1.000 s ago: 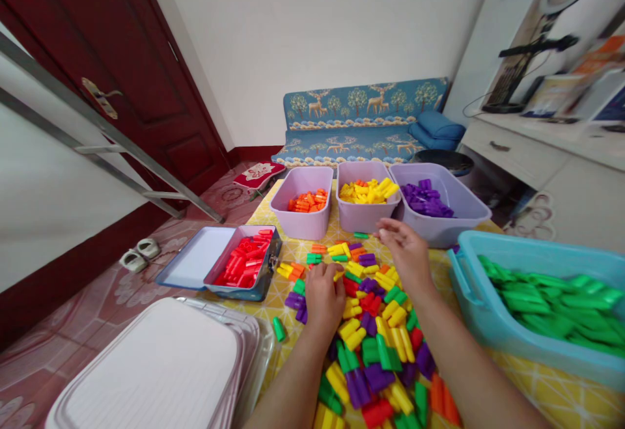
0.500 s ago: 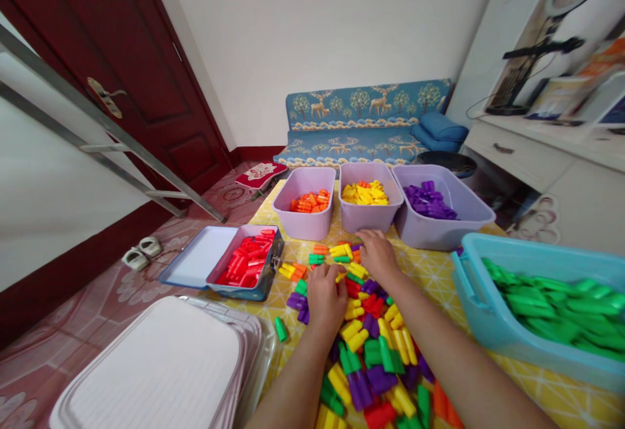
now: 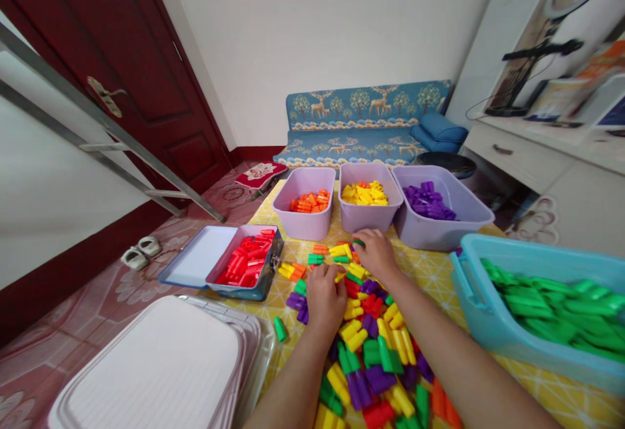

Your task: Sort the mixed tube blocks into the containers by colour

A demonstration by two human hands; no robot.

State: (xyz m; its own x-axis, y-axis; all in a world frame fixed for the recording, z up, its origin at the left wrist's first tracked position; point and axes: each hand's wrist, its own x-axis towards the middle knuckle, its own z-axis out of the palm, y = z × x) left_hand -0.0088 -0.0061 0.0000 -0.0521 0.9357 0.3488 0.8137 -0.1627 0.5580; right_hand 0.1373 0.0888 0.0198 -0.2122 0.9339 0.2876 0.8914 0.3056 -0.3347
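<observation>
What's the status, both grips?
Left grip at yellow piece. Right grip on green piece. Mixed-colour pile lies loose. Middle lilac bin just beyond right grip.

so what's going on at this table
A person's two bare hands are among loose mixed-colour pieces on a table. The left hand has a yellow piece showing beside its fingers; the right hand has a green piece at its fingertips. Behind them stand three lilac bins, holding mainly orange pieces, yellow pieces and purple pieces. An open case holds red pieces, and a turquoise tub holds green pieces.

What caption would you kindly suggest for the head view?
Left hand and right hand among scattered coloured pieces, three lilac tubs beyond.
</observation>
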